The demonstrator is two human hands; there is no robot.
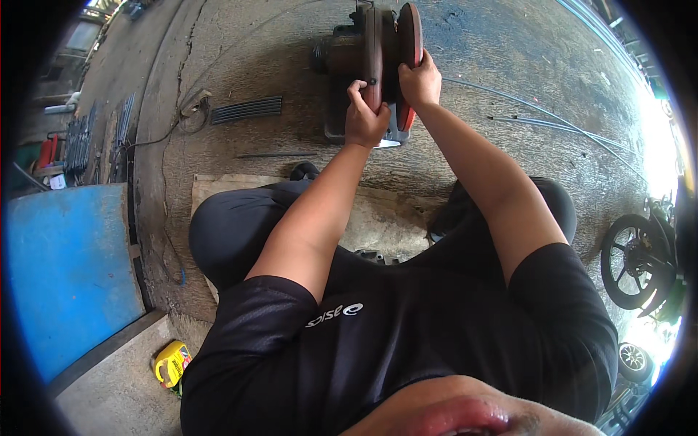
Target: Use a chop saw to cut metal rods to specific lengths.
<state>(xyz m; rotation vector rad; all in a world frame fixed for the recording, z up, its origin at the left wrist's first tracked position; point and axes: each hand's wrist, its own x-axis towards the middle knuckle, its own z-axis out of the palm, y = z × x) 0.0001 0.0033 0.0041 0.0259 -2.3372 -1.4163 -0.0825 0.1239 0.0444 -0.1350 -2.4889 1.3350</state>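
A dark cut-off saw (pixel 345 54) stands on the ground ahead of me, with a narrow curved brown guard (pixel 373 43) seen nearly edge-on. My left hand (pixel 366 120) is closed round the near end of that guard, its thumb and forefinger on opposite sides. Just right of the guard stands a large round disc (pixel 411 36), upright, dark-faced with a red edge. My right hand (pixel 420 80) grips the disc at its edge, the thumb toward the guard. A gap shows between disc and guard. Below my left hand, a small pale metal piece (pixel 387 144) shows at the saw's base.
Dark metal bars (pixel 247 110) lie bundled at left, near a cable (pixel 174 129). A thin rod (pixel 276 155) lies before my legs. Long rods (pixel 556 123) stretch across the right side. A blue panel (pixel 73 269), a yellow bottle (pixel 171 365) and a motorcycle wheel (pixel 631 261) stand around me.
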